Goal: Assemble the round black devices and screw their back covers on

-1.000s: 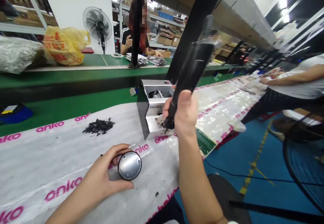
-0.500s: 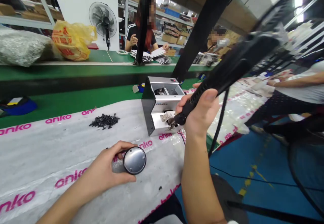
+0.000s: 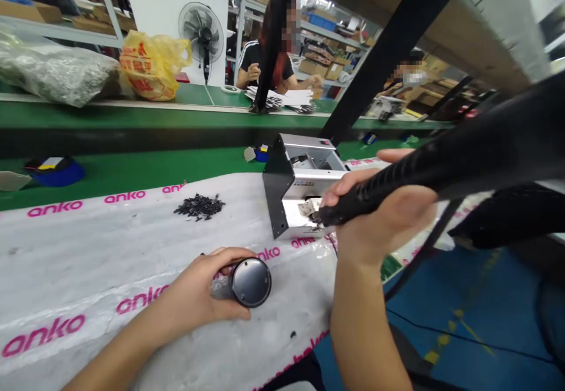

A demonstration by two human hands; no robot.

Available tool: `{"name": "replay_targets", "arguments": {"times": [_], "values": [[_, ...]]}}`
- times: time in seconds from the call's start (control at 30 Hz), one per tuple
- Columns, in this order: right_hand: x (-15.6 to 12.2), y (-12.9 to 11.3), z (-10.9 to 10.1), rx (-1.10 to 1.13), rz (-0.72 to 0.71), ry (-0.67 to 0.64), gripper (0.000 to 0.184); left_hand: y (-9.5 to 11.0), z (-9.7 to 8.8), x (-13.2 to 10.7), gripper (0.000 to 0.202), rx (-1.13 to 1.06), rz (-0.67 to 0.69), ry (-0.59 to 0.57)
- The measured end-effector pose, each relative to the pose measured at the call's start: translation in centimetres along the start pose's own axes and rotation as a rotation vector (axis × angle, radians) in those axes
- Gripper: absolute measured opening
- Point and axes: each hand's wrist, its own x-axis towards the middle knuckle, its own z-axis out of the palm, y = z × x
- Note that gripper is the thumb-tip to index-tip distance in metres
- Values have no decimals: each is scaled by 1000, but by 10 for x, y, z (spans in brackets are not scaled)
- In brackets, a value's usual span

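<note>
My right hand (image 3: 379, 217) had swung the black corded handheld tool (image 3: 397, 188) nearly level, fingers wrapped around it, tip at the silver benchtop machine (image 3: 304, 188); my left hand (image 3: 194, 291) gripped the round metal-capped puck (image 3: 251, 282).

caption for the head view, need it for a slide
Left hand holds a round cap; right hand holds a black tool.

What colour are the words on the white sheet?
Pink: the anko lettering shows best in the head view.
</note>
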Motion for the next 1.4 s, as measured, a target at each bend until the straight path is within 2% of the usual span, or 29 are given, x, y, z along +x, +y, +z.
{"name": "replay_targets", "arguments": {"times": [0.1,0.27,0.4,0.5,0.63,0.73,0.9,1.07,1.27,1.4], "values": [[9,14,-15,-78,-11,36,31,-1,1,1,60,30,-8,25],[16,21,-23,-119,86,65,31,-5,2,1,59,85,-15,29],[11,8,-17,34,315,-58,40,-2,2,1,60,96,-38,21],[-5,-9,0,225,421,-135,47,3,1,0,60,52,-15,15],[-32,-24,26,372,405,-248,49,6,0,0,60,3,11,6],[-46,-22,35,387,364,-327,48,3,1,0,63,-33,50,13],[-58,-11,35,366,417,-400,51,0,1,-1,62,-87,106,2],[-64,-6,36,390,436,-487,45,0,2,-1,54,-128,89,15],[-68,-2,39,355,486,-485,52,-1,4,-2,48,-214,34,18],[-69,-3,39,391,472,-498,49,-2,5,-3,50,-252,27,7]]}}
